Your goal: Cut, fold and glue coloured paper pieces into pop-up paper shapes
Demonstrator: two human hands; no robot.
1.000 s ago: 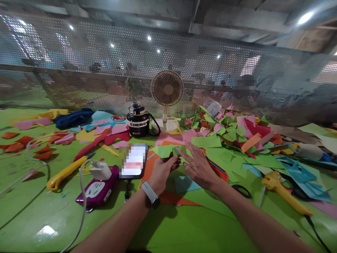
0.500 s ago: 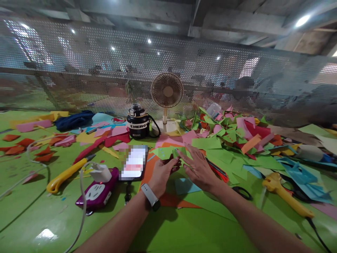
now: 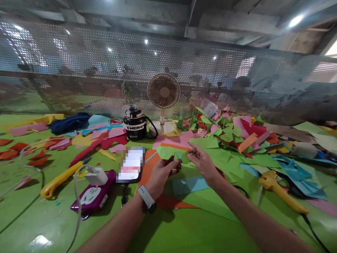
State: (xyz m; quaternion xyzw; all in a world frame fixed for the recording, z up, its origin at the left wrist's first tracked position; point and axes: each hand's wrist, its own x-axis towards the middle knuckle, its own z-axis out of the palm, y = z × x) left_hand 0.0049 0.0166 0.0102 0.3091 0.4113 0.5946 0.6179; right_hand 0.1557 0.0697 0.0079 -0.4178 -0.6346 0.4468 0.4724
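Note:
My left hand [image 3: 161, 176], with a pale watch strap on the wrist, is closed on a small folded green paper piece [image 3: 181, 155] with blue dots. My right hand [image 3: 204, 164] has its thumb and fingertips together at the right end of that piece, its other fingers loosely bent. Orange paper [image 3: 149, 165] and a light blue paper strip [image 3: 190, 185] lie on the table below the hands. Partly hidden behind my right wrist is a red and black tool [image 3: 220, 172].
Left are a pixelated phone [image 3: 131, 164], a purple power strip [image 3: 94, 194] and a yellow-handled tool [image 3: 61, 180]. A black bottle [image 3: 134, 127] and a fan [image 3: 163, 90] stand behind. Right are a heap of folded papers [image 3: 226, 130] and a yellow glue gun [image 3: 285, 193] with a cord.
My right hand's fingers have gone from stretched over the green paper piece to bent at its right end, uncovering more blue dots. My left hand keeps its hold. The view has shifted slightly.

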